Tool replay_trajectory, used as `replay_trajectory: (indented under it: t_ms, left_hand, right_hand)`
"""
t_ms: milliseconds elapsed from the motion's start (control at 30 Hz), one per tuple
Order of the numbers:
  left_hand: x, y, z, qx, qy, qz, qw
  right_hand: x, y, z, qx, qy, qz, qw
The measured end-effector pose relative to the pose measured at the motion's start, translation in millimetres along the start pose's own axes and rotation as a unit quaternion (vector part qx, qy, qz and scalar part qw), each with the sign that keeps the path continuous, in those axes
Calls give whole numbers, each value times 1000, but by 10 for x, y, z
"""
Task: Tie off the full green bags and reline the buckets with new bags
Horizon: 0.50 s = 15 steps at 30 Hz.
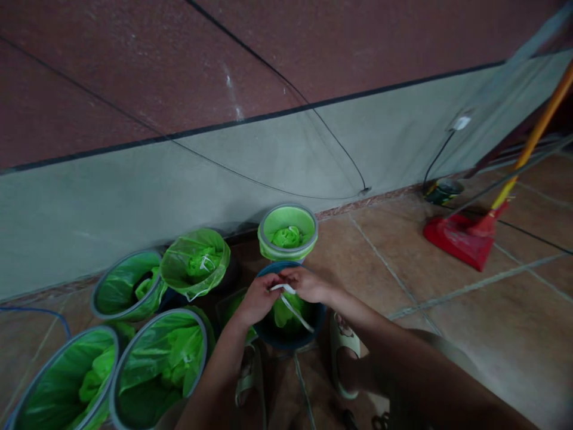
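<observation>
Between my feet stands a blue trash bin [286, 343] with a crumpled green trash bag [284, 315] inside it. Above its mouth, my left hand [259, 297] and my right hand [311, 285] are close together, fingers pinched on a white drawstring [299, 316]. One strip of the drawstring hangs down over the bag toward the bin's right side. Some fingertips are hidden behind the hands. Just behind the blue bin is a grey-rimmed bin [316, 230] lined in green, with a bunched green bag in it.
Several more green-lined bins crowd the left, including one with a bag over its rim [172, 263] and a grey-rimmed bin [115, 382]. A red dustpan [461, 239] and a yellow-orange pole [532, 140] are at right. Black cables [340, 143] hang along the wall.
</observation>
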<state>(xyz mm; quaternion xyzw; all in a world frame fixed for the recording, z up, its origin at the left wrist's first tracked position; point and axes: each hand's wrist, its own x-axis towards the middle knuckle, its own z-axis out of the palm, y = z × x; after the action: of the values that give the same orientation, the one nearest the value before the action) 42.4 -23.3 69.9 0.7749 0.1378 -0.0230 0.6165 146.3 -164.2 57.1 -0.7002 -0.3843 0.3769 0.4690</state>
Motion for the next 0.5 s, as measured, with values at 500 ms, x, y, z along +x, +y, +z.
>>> replay_trajectory:
  t_ms: [500]
  left_hand:
    - [-18,-201,117,291,111,238,920]
  right_hand:
    - [-29,95,15,219,32,111,969]
